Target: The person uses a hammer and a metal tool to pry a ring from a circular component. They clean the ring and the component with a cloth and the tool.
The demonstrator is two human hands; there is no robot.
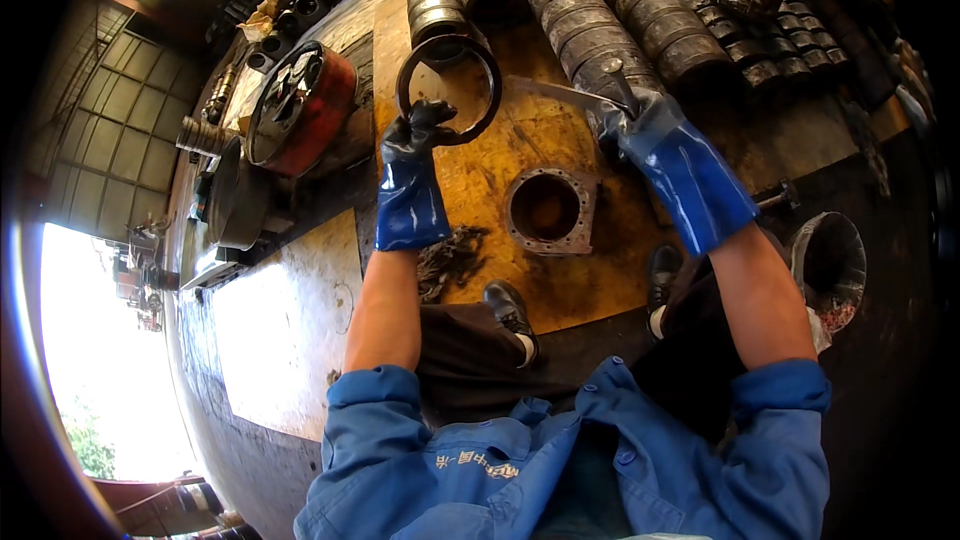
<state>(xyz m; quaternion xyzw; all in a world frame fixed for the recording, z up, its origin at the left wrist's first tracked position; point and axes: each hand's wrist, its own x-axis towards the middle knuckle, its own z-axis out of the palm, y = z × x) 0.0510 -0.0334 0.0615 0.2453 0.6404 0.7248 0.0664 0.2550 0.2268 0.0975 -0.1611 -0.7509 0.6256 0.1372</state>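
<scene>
My left hand (415, 175), in a blue rubber glove with a dark, oily palm, is closed on the lower rim of a dark metal ring (494, 85), which it holds up over the floor. My right hand (675, 155), gloved the same way, is closed round a long, flat, blade-like metal tool (560, 91) pointing left toward the ring. A short rod with a round head (613, 67) also shows at that hand; whether it is held too, I cannot tell. Below and between my hands stands a round-bored metal housing (588, 235) with bolt holes round its flange.
Rows of stacked metal rings (580, 25) lie beyond my hands. A red drum (335, 100) with dark parts stands at the left. A dark rag (445, 265) lies by my left foot on the oily yellow board (570, 310). At the right is a bucket-like container (855, 260).
</scene>
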